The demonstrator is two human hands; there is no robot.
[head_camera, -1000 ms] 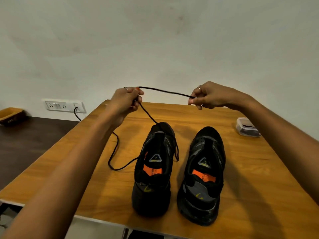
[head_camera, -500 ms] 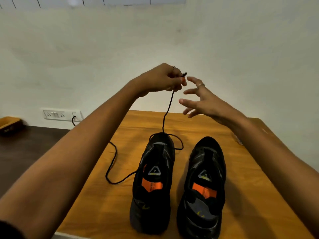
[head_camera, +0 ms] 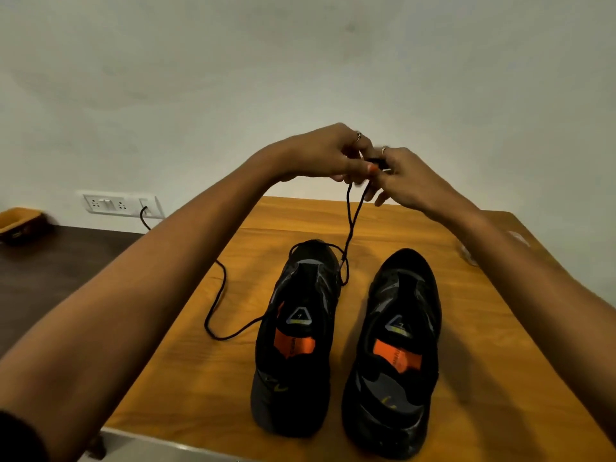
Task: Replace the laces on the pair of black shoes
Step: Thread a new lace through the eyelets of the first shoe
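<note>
Two black shoes stand side by side on the wooden table point(head_camera: 500, 328), toes pointing away from me: the left shoe point(head_camera: 296, 331) and the right shoe point(head_camera: 396, 355), both with orange insoles. A black lace point(head_camera: 349, 225) rises from the left shoe's toe end in two strands to my hands. Its other part loops over the table left of that shoe. My left hand point(head_camera: 328, 155) and my right hand point(head_camera: 405, 176) meet above the far table edge, and both pinch the lace's upper end between fingertips.
A white wall socket point(head_camera: 118, 205) with a black cable plugged in sits at the left, above a dark lower surface point(head_camera: 50, 261). A brown tray point(head_camera: 20, 223) lies at the far left. A small clear container point(head_camera: 466, 253) shows partly behind my right forearm.
My right hand, open half a second ago, has closed in on my left hand and now pinches the lace too. A second strand now hangs from the hands to the shoe.
</note>
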